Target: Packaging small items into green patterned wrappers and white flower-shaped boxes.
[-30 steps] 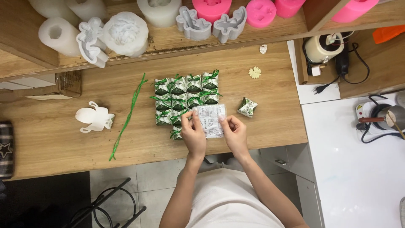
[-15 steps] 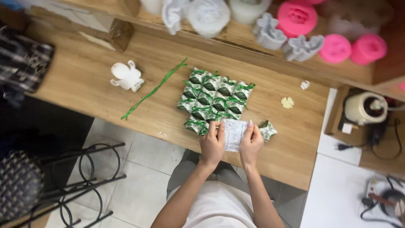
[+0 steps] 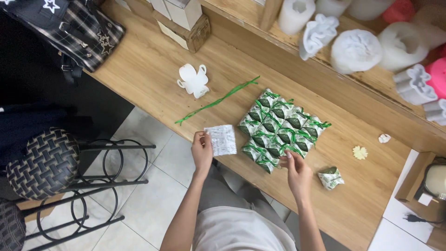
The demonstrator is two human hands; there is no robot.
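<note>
Fingers of the left hand (image 3: 202,151) pinch a white sachet (image 3: 221,139) mid-frame, while the right hand (image 3: 296,172), loosely open, touches the green packets (image 3: 278,128) just right.

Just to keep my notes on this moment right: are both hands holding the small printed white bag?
No, only the left hand holds the printed white bag; the right hand is apart from it, at the edge of the green-tied packets.

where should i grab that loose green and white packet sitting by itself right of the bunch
Pinch the loose packet by its gathered, crumpled top, coming from above. It stands apart from the packet group, so fingers fit on either side. The right hand is nearest.
</note>
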